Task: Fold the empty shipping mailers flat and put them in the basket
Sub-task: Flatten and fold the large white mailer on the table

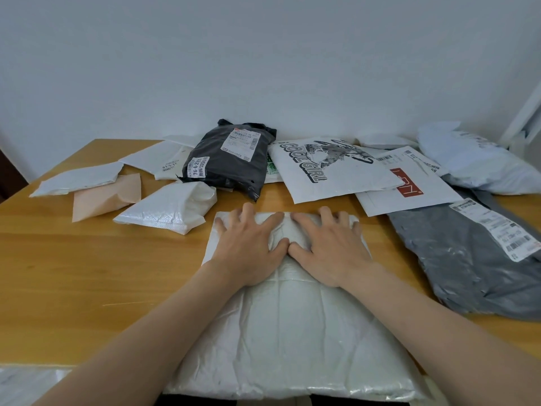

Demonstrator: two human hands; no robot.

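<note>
White mailer (292, 332): lies in front of me on the wooden table (87, 273), its near end reaching the table's near edge, its far end folded over under my palms
My left hand (248, 244): flat on the far part of the mailer, fingers spread and straight, pressing down
My right hand (328, 247): flat just beside the left, fingers spread, pressing the same fold; the two thumbs touch tip to tip
Small white mailer (169, 209): just left of my left hand, puffy and crumpled
Peach mailer (105, 197): further left, partly under a flat white mailer (76, 180)
Black mailer (228, 159): beyond my hands, by the wall (263, 68), white labels on top
"COOL GIRL" mailer (330, 171): right of the black one, overlapping a white envelope (409, 186) with a red mark
Grey mailer (474, 259): to my right, labelled, near the table's edge
Pale mailer (474, 162): far right, puffy, behind the grey one
</note>
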